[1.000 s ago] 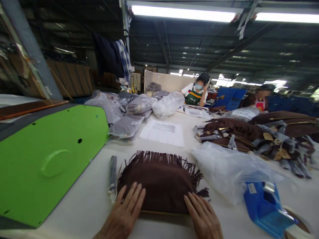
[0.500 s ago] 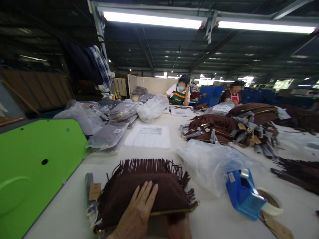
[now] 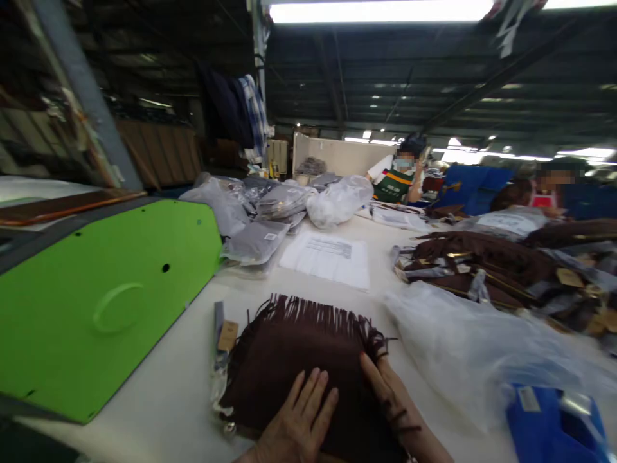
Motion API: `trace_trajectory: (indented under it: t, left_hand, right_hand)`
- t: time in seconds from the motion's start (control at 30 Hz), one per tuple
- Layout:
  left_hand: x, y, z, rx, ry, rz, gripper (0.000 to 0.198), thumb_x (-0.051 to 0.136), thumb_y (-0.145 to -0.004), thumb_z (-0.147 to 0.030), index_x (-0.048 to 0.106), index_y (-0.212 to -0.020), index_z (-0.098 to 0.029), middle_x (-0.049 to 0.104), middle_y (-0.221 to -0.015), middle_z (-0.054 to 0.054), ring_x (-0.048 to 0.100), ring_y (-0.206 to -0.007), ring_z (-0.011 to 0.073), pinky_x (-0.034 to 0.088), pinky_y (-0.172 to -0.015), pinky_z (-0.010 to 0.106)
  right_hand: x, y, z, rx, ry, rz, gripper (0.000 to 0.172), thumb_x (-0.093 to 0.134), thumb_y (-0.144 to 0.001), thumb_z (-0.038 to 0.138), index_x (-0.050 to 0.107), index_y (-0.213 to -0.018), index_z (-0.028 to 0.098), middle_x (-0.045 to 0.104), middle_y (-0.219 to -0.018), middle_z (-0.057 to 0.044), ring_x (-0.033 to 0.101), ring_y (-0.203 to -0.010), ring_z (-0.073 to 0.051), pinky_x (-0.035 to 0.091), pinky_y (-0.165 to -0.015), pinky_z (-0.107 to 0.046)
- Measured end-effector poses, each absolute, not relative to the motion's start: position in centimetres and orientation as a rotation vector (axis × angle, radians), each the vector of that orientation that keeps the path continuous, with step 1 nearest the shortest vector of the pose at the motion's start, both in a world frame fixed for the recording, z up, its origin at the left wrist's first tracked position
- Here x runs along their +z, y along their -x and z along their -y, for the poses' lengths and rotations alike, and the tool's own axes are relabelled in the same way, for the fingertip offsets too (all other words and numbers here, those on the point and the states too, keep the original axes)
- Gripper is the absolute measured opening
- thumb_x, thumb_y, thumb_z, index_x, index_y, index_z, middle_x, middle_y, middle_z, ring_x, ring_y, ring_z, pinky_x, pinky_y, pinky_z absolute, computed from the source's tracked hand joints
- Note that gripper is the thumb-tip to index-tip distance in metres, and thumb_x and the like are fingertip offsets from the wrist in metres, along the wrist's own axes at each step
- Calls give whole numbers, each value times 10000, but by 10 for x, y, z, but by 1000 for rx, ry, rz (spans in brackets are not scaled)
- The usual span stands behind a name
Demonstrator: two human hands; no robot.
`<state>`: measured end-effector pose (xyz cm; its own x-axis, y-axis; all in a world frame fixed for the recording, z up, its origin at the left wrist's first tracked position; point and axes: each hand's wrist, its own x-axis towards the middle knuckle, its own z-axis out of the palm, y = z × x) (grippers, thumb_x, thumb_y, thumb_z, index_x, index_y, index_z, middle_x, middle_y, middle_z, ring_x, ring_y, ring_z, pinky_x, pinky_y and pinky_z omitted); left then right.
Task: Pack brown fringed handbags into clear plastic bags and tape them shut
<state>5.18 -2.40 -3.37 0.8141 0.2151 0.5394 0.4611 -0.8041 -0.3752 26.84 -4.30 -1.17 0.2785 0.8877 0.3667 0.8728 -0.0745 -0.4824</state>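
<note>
A dark brown fringed bag [image 3: 289, 347] lies on the white table, its fringe spread along the far edge. My left hand [image 3: 303, 418] rests flat on the bag's middle, fingers stretched out. At the bag's right side my right hand [image 3: 390, 392] lies against the edge with fingers extended, some fringe strands hanging over its wrist. A brown paper tag [image 3: 227, 335] and a grey wrapped strip [image 3: 219, 318] lie by the bag's left side. The bag's near edge is partly hidden by my hands and the frame's bottom.
A green panel [image 3: 110, 302] stands at left. Behind the bag are a printed paper sheet [image 3: 328, 257] and grey bagged items [image 3: 255, 243]. Clear plastic [image 3: 448, 334], a blue tape dispenser [image 3: 554, 418] and piled brown bags [image 3: 482, 257] sit at right. A co-worker [image 3: 398, 177] is across the table.
My right hand has come from the bag's near edge up to its right side. The bag's near edge now lies lower. The view has swung left.
</note>
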Motion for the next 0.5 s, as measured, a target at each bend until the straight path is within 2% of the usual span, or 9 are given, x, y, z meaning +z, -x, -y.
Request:
trace_trajectory:
  t: [0.1, 0.17, 0.27, 0.33, 0.37, 0.4, 0.47, 0.5]
  left_hand:
    - [-41, -56, 23, -724, 2491, 496, 450, 373, -845, -161, 415, -1282, -67, 518, -1255, 197, 470, -1171, 340, 432, -898, 473]
    - [-35, -56, 22, -748, 2485, 497, 371, 411, -856, -164, 479, -1211, -79, 577, -1191, 164, 524, -1114, 321, 451, -869, 452]
    - [-2, -44, 15, -697, 2673, 419, 270, 385, -891, -169, 519, -1122, -127, 620, -1136, 102, 557, -1076, 249, 463, -858, 378]
    - [27, -25, -1, -590, 3001, 293, 263, 394, -902, -233, 488, -1144, -198, 597, -1179, 27, 523, -1107, 161, 429, -925, 315]
    - [39, -13, -13, -554, 3126, 443, 345, 441, -871, -267, 440, -1207, -187, 558, -1233, 28, 484, -1147, 164, 378, -993, 337]
    - [48, 1, -27, -555, 3152, 690, 393, 468, -830, -204, 426, -1220, -189, 542, -1244, 35, 477, -1145, 158, 345, -1018, 334]
    - [57, 28, -59, -444, 2998, 1192, 407, 403, -791, -45, 450, -1180, -154, 568, -1181, 61, 496, -1099, 145, 367, -963, 284]
    - [57, 41, -73, -396, 2944, 1292, 407, 367, -802, -27, 438, -1191, -120, 573, -1157, 100, 517, -1061, 174, 385, -929, 328]
  right_hand:
    - [-26, -255, 40, -112, 1897, 1885, 370, 375, -805, 214, 643, -1059, 203, 534, -1247, -127, 422, -1203, -356, 378, -955, -547]
    - [-40, -254, 38, -355, 1897, 2059, 402, 387, -760, 177, 650, -1060, 226, 539, -1236, -143, 440, -1164, -415, 387, -891, -610]
    - [-55, -267, 35, -700, 1766, 2237, 403, 402, -765, 170, 631, -1090, 241, 558, -1204, -143, 487, -1112, -401, 454, -819, -572]
    - [-58, -278, 34, -833, 1613, 2297, 406, 401, -757, 125, 635, -1071, 231, 565, -1184, -141, 498, -1108, -366, 477, -824, -519]
    - [-58, -281, 33, -878, 1556, 2319, 419, 399, -749, 99, 633, -1072, 225, 561, -1185, -144, 497, -1112, -355, 483, -828, -498]
    - [-57, -284, 33, -916, 1520, 2330, 433, 397, -740, 77, 629, -1077, 220, 552, -1190, -151, 494, -1114, -352, 487, -828, -486]
    - [-54, -285, 33, -962, 1489, 2339, 451, 394, -727, 54, 626, -1081, 209, 536, -1194, -165, 488, -1116, -359, 495, -816, -477]
    - [-53, -285, 33, -970, 1483, 2344, 455, 392, -723, 49, 626, -1081, 206, 529, -1196, -167, 482, -1119, -362, 498, -814, -476]
